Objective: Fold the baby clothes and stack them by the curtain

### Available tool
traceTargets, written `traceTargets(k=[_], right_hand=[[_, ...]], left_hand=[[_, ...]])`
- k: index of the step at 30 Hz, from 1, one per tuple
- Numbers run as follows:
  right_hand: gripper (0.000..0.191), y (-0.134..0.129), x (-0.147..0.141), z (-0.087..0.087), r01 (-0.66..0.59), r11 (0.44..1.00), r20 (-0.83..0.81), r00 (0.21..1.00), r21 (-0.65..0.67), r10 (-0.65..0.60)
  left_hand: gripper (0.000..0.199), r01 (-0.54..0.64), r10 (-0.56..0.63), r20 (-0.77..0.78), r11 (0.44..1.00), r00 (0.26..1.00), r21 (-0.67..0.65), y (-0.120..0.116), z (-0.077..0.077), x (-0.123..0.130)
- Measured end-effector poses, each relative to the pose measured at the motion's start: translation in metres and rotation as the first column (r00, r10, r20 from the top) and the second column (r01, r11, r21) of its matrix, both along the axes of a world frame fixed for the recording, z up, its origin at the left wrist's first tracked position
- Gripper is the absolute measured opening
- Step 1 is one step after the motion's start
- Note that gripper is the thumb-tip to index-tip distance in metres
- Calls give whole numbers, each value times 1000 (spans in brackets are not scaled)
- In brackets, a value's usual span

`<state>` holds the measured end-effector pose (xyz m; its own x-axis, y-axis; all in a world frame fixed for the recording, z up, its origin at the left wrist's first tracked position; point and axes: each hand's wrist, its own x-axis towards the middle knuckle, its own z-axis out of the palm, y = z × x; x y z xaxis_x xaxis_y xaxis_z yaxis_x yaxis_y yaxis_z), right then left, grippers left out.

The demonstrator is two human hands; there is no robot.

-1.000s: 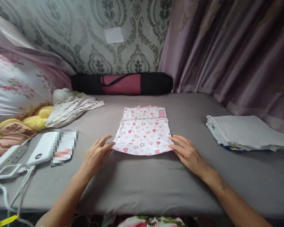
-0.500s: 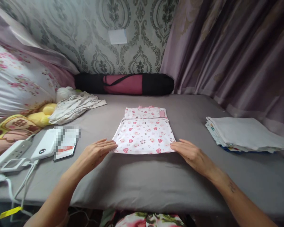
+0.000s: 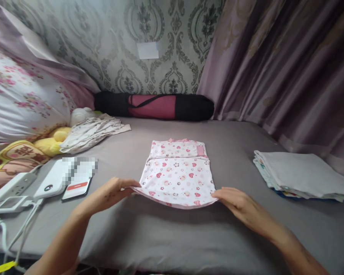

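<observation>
Nearest, on the grey-covered bed (image 3: 172, 244), the left hand (image 3: 111, 195) and right hand (image 3: 243, 208) reach in from either side; the fingers of each pinch one near corner of a printed cloth (image 3: 177, 177). It lies in the middle of the bed, its near edge sagging in a shallow curve between the two grips and seemingly raised, while its far part rests flat, with a band folded across it and a pink patch at that band's right end. The step in hand looks like lifting and drawing out this near edge; the next move calls, I judge, for an even pull from both hands, so that the edge runs straight and the far band does not shift. Off to the left lie a power strip (image 3: 17, 186), a white power bank (image 3: 53, 176) and a phone (image 3: 78, 188); to the right, well apart from the hands, sits a stack of folded cloths (image 3: 298, 168). Farther back on the left is a crumpled cloth (image 3: 90, 133). Farthest, against the wall, the one container is a long black-and-maroon bag (image 3: 153, 106); it looks filled out, but its contents are hidden.
</observation>
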<state>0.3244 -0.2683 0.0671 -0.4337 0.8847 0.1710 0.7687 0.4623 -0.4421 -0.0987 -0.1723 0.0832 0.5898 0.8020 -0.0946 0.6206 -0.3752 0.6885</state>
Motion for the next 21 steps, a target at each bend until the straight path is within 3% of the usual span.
traceTargets(k=[5,15,21], right_hand=[[30,43,-1,-2,180,982,-91,979,-59,-185],[29,155,4,-34,535,838,-190,816,-109,-546],[30,200,1,-49,675,732,-92,726,-87,-681]], left_hand=[[37,-95,111,94,983,989,-157,47,-14,13],[32,-437,457,284,889,843,-135,125,-34,59],[9,-619,625,145,781,767,-88,158,-41,88]])
